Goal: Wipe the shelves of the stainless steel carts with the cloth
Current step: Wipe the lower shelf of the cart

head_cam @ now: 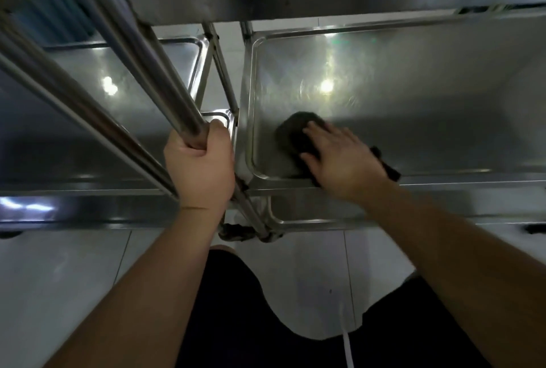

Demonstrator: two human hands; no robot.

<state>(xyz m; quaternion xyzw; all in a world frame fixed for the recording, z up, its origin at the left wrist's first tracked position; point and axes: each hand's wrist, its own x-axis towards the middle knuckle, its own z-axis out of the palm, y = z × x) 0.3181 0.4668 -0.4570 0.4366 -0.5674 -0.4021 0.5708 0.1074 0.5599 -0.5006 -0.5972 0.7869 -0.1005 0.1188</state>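
Two hands work: right hand flat, pressing dark crumpled cloth on steel shelf; left hand grips cart's round steel post. Best press evenly into corners.

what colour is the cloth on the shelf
Dark grey, almost black; the cloth shows in the head view, under the right hand.

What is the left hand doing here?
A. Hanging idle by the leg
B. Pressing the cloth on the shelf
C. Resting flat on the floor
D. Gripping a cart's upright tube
D: the left hand has its fingers curled round the tube, while the right hand presses the cloth on the shelf.
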